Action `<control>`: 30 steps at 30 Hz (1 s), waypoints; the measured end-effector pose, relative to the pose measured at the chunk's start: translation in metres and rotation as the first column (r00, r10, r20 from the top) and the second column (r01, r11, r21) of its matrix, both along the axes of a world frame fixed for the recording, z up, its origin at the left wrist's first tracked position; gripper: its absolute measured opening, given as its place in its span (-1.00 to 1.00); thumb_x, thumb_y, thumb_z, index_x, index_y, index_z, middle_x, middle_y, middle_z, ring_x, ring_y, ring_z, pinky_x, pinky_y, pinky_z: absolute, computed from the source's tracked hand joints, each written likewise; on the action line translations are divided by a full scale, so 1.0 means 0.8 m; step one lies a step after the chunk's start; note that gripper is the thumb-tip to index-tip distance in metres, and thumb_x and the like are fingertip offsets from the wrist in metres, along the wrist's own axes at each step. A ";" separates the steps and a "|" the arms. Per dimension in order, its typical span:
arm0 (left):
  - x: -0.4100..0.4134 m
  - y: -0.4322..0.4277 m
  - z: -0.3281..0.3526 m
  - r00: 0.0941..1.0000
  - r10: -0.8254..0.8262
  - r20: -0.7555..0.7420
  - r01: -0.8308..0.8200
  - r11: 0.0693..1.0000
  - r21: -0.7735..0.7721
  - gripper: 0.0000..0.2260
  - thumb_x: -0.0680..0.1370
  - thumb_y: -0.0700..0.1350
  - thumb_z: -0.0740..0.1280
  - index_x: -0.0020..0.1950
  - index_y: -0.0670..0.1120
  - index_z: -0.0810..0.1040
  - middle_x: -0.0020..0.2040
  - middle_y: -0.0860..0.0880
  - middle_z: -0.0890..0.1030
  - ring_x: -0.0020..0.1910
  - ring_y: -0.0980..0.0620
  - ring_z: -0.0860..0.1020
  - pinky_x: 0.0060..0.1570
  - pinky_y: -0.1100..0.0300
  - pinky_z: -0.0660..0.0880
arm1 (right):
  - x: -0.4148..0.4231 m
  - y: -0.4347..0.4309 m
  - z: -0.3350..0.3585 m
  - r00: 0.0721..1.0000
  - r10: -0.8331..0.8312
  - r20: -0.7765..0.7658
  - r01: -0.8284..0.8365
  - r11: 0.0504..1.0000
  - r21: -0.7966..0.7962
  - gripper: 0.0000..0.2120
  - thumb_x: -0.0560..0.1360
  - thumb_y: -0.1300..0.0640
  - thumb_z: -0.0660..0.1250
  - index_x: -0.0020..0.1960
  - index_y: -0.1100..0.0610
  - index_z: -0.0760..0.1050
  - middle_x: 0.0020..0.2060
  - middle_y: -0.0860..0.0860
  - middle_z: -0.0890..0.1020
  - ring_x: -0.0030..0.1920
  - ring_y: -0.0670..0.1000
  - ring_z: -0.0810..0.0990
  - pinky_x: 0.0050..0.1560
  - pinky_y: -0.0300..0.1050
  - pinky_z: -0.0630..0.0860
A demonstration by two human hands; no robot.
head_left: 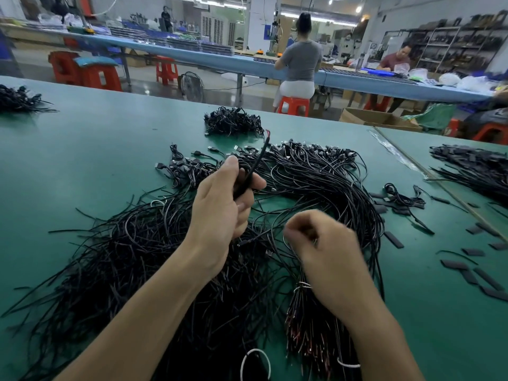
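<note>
Black cables (316, 182) on green table (96, 149); held cable (257, 163) red-tipped; orange stools (292, 104); white loop (255, 350)

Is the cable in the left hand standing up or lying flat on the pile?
Standing up, tilted. The left hand grips the cable; it slants upward, red-tipped end uppermost, above the pile.

A heap of cables (316, 182) fills the middle of the worktop (96, 149) — a smaller pile (233, 123) sits behind it, a left pile (16, 100) at the far left edge and a right pile (472, 171) far right. Sleeve pieces (478, 276) lie scattered between the heap and the right pile. A tied bundle (302, 312) lies at the heap's near right.
</note>
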State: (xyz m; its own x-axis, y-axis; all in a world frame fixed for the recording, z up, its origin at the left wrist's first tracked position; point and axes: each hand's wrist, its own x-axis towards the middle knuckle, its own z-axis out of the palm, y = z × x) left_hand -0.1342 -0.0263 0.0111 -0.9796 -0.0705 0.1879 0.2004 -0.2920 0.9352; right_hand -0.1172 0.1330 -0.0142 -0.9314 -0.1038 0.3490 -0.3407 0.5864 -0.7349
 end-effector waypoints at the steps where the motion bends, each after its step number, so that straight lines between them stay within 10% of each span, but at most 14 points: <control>1: 0.002 0.001 0.001 1.000 -0.009 -0.024 0.009 1.000 -0.011 -0.45 0.71 0.07 0.03 -0.35 0.02 0.64 -0.52 0.07 0.29 -0.59 0.14 0.15 -0.62 0.30 0.09 | -0.002 0.006 0.003 0.997 -0.076 -0.020 0.074 0.993 -0.095 -0.84 0.56 0.16 0.38 -0.12 -0.09 0.54 -0.27 -0.15 0.63 -0.21 -0.31 0.56 -0.22 -0.49 0.45; 8: 0.016 0.014 -0.001 0.964 -0.251 -0.085 0.213 0.924 -0.318 -0.56 0.52 0.03 0.03 -0.34 -0.04 0.63 -0.58 0.07 0.36 -0.61 0.14 0.25 -0.58 0.35 0.21 | 0.001 0.008 0.022 0.980 -0.176 0.096 0.198 0.779 -0.595 -0.87 0.56 0.19 0.38 -0.15 0.06 0.59 -0.45 -0.12 0.54 -0.46 -0.18 0.38 -0.48 -0.36 0.37; 15: 0.014 0.015 -0.001 0.956 -0.276 -0.098 0.252 0.946 -0.203 -0.62 0.43 -0.10 0.11 0.20 -0.04 0.53 -0.57 0.08 0.33 -0.62 0.14 0.25 -0.59 0.35 0.19 | 0.028 -0.013 0.043 0.996 0.040 -0.074 -0.055 0.977 -0.206 -0.82 0.57 0.22 0.35 -0.15 -0.01 0.59 -0.39 -0.12 0.59 -0.46 -0.19 0.44 -0.45 -0.44 0.31; 23: 0.008 0.021 -0.012 0.990 -0.031 -0.140 0.001 0.977 -0.212 -0.45 0.68 0.11 0.03 -0.32 0.05 0.68 -0.59 0.06 0.39 -0.62 0.13 0.27 -0.59 0.29 0.21 | 0.033 -0.020 0.042 0.982 -0.005 -0.189 0.039 0.983 0.177 -0.90 0.56 0.09 0.30 -0.09 -0.08 0.54 -0.08 -0.25 0.56 0.05 -0.18 0.53 -0.03 -0.20 0.49; 30: -0.003 0.021 -0.027 0.996 0.075 -0.039 -0.082 0.968 -0.237 -0.46 0.65 0.19 0.14 -0.32 -0.17 0.52 -0.54 0.09 0.41 -0.56 0.11 0.29 -0.57 0.21 0.23 | 0.040 -0.030 0.048 0.973 0.048 -0.228 0.057 0.898 0.436 -0.92 0.60 0.11 0.28 0.00 -0.01 0.55 -0.11 -0.18 0.53 -0.06 -0.16 0.38 -0.21 -0.33 0.37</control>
State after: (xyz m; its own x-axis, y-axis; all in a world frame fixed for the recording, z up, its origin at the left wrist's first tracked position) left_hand -0.1366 -0.0094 -0.0103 -0.9666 -0.0969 0.2373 0.2423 -0.0438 0.9692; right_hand -0.0851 0.1086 0.0241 -0.8331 -0.2907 0.4706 -0.4635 0.8313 -0.3069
